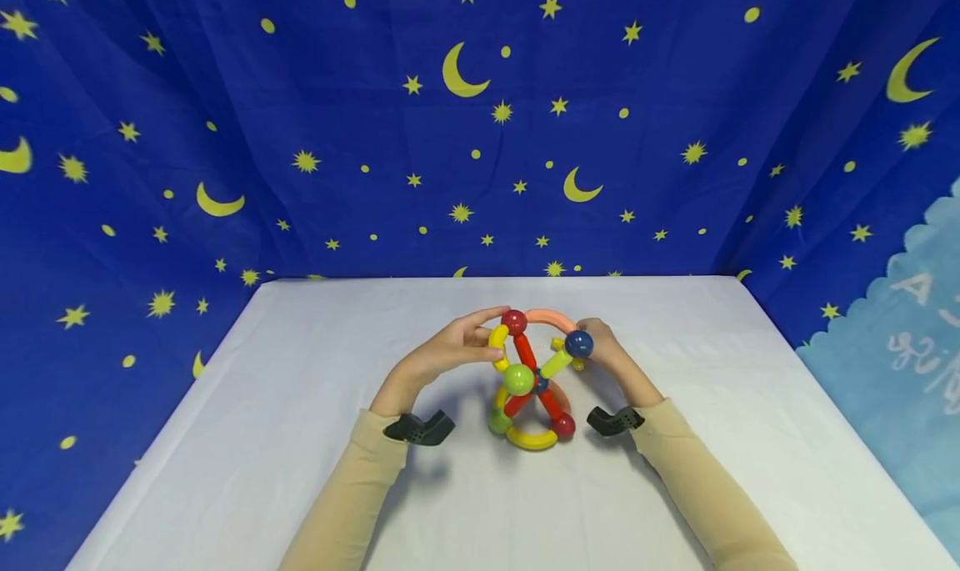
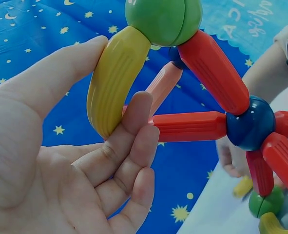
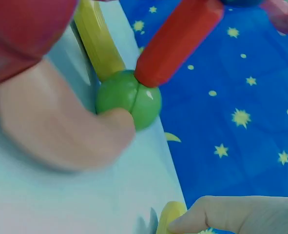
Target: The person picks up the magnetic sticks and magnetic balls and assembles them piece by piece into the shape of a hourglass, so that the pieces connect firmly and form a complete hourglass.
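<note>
A magnetic ball-and-rod structure stands on the table between the hands. Straight red rods (image 1: 526, 351) meet at a central blue ball (image 2: 251, 123), with green and red balls at outer corners. My left hand (image 1: 454, 348) pinches a curved yellow rod (image 2: 115, 80) on the structure's left side, thumb on one side and fingertips on the other. That rod touches a light green ball (image 1: 518, 379). Behind the dark blue ball (image 1: 579, 343) is my right hand (image 1: 600, 343), partly hidden. Its thumb presses a yellow rod (image 3: 171, 217), mostly out of frame in the right wrist view.
White cloth covers the table (image 1: 285, 438). A blue curtain (image 1: 480, 179) with yellow stars and moons hangs behind and at the sides. Black wrist mounts (image 1: 420, 428) sit on both sleeves. Curved rods (image 1: 532, 439) form the structure's base, close to the tabletop.
</note>
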Demonstrator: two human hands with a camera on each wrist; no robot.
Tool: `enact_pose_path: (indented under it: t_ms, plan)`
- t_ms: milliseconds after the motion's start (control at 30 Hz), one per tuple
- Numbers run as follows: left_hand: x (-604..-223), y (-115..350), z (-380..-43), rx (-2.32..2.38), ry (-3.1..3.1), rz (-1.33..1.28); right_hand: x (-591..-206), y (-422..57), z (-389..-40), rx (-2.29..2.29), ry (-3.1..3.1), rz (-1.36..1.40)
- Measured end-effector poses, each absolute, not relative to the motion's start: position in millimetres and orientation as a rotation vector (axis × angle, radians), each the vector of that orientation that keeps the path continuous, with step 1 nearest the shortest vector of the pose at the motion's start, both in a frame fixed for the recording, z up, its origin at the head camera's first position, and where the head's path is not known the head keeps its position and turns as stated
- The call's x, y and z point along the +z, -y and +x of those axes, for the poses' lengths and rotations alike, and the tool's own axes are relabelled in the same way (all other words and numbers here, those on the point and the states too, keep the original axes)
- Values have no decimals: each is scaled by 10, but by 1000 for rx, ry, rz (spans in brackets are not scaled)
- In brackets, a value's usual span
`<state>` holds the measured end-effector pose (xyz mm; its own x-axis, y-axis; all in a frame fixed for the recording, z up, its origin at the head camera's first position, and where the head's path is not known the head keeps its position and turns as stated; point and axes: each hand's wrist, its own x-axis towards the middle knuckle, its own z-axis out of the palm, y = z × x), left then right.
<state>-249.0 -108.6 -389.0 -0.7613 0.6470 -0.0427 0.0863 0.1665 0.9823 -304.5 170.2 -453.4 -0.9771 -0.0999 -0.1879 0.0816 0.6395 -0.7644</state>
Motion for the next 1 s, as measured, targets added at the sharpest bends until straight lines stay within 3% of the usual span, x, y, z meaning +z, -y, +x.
enact_pose_path:
  t_ms: [200,533,800,1000]
  plan:
    - [-3894,1072,-2500,1607,-2017,689,-4457,-2024,-2910,-1501,-2304,89]
    - [-3901,1075,-2494,1633,-2020,680,-4070,-2378,-2446,-1711,-2099,-126]
    - [-3940,1065,-2507,1660,-1996,704,-3709,-2163,-1958,-1757,-2051,-193]
    - [-3935,1029,-2503,1684,-1982,718,-3602,-1921,-1790,-1837,-1960,-199]
